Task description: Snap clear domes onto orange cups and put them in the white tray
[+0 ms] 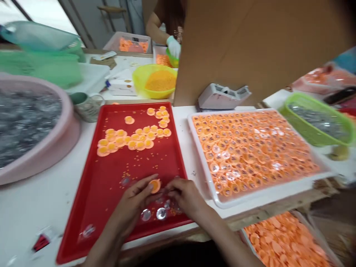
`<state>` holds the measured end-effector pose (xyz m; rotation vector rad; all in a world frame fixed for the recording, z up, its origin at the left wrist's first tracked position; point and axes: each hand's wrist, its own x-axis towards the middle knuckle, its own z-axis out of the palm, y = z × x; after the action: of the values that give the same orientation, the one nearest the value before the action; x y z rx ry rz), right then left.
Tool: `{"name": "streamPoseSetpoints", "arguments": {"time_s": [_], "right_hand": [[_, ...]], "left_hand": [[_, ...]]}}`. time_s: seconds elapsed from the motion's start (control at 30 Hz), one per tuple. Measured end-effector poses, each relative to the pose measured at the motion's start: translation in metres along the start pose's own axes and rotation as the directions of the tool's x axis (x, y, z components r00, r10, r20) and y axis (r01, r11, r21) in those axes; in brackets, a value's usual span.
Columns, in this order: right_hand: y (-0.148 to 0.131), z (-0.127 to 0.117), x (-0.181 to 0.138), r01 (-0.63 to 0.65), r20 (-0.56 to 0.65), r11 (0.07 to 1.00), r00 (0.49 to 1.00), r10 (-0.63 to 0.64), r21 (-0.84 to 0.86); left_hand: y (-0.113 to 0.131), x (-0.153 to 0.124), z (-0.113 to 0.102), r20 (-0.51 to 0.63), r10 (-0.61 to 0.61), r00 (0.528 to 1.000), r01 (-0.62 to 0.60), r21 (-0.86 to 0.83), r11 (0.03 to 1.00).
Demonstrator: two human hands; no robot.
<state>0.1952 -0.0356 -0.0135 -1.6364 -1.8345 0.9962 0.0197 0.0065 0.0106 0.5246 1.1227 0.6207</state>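
My left hand [133, 202] is shut on an orange disc [155, 186] with a yellow centre, pinching it between thumb and fingers above a red tray [94, 185]. My right hand [185, 196] sits close beside it, fingertips curled down near the disc. Several transparent plastic domes [161, 213] lie on the tray beneath my hands, and what my right fingers hold is hidden. Farther up the tray, several orange discs [133, 139] with yellow centres lie in a loose group among scattered orange crumbs.
A white tray [267, 196] packed with orange discs stands right of the red tray, with another orange-filled tray [280, 241] below. A pink basin [71, 126], green basket [314, 111], cardboard sheet [244, 48] and tape dispenser [222, 96] surround me. A co-worker's gloved hand [174, 46] works beyond.
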Motion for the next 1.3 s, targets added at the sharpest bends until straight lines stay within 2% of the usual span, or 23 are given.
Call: {"name": "streamPoseSetpoints", "arguments": {"time_s": [0.1,0.23,0.3,0.4,0.47,0.67,0.77,0.87,1.03,1.2,1.23,1.3], "right_hand": [[0.003,-0.006,-0.008,-0.1,-0.105,0.952,0.985,0.136,0.29],[0.0,-0.013,-0.01,-0.173,-0.09,0.856,0.965,0.247,0.487],[-0.006,-0.011,-0.008,-0.218,-0.024,0.727,0.952,0.307,0.651],[-0.016,-0.001,-0.002,-0.239,0.061,0.478,0.932,0.358,0.845],[-0.021,0.007,0.001,-0.231,0.061,0.411,0.921,0.386,0.882],[-0.022,0.019,0.0,-0.168,-0.115,0.541,0.886,0.45,0.824],[-0.024,0.02,-0.004,-0.146,-0.171,0.587,0.877,0.45,0.796],[-0.027,0.022,-0.01,-0.098,-0.229,0.639,0.883,0.409,0.763],[-0.031,0.019,-0.019,-0.033,-0.3,0.762,0.908,0.293,0.647],[-0.035,0.016,-0.021,0.026,-0.333,0.753,0.906,0.26,0.658],[-0.035,0.016,-0.021,0.019,-0.326,0.741,0.905,0.272,0.671],[-0.034,0.017,-0.021,0.0,-0.317,0.738,0.903,0.29,0.675]], "left_hand": [[-0.001,-0.005,0.0,0.035,0.027,0.999,-0.026,-0.026,0.999],[-0.004,-0.012,-0.001,0.042,0.067,0.997,-0.067,0.0,0.998],[-0.006,-0.013,0.0,0.032,0.108,0.994,-0.109,0.015,0.994],[-0.011,-0.014,0.006,0.023,0.178,0.984,-0.18,0.077,0.981],[-0.015,-0.013,0.01,0.026,0.212,0.977,-0.213,0.132,0.968],[-0.028,-0.015,0.018,0.059,0.264,0.963,-0.27,0.256,0.928],[-0.03,-0.017,0.018,0.036,0.32,0.947,-0.317,0.285,0.904],[-0.031,-0.018,0.015,0.031,0.429,0.903,-0.415,0.323,0.85],[-0.033,-0.019,0.009,0.12,0.562,0.819,-0.561,0.378,0.737],[-0.031,-0.02,0.011,0.205,0.642,0.739,-0.666,0.365,0.65],[-0.031,-0.021,0.012,0.211,0.644,0.735,-0.671,0.365,0.646],[-0.03,-0.022,0.012,0.193,0.624,0.757,-0.647,0.349,0.678]]}}
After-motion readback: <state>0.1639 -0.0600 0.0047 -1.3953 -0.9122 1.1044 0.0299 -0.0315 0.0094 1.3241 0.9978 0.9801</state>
